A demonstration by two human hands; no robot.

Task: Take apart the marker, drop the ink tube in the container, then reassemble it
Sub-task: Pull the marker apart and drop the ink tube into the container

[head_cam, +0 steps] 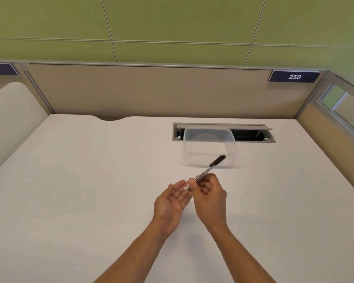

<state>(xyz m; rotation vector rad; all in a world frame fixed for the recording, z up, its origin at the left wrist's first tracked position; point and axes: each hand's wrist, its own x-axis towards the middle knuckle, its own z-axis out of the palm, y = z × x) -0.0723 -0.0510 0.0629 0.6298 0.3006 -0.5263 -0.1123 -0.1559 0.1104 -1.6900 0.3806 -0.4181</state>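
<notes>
The right hand (pixel 209 194) pinches the marker (pixel 206 171) mid-barrel above the table (pixel 90 180), capped end toward the clear container (pixel 209 148); the left hand (pixel 173 200) waits open-palmed beside it; light, stiff and slick, it probably wants gripping at both ends.

left hand (pixel 173 201): palm up, fingers relaxed | right hand (pixel 209 196): fingers curled in pinching grip

Your white marker (pixel 204 172), black cap on, tilts up toward the clear, empty container (pixel 209 147) standing just beyond it.
</notes>
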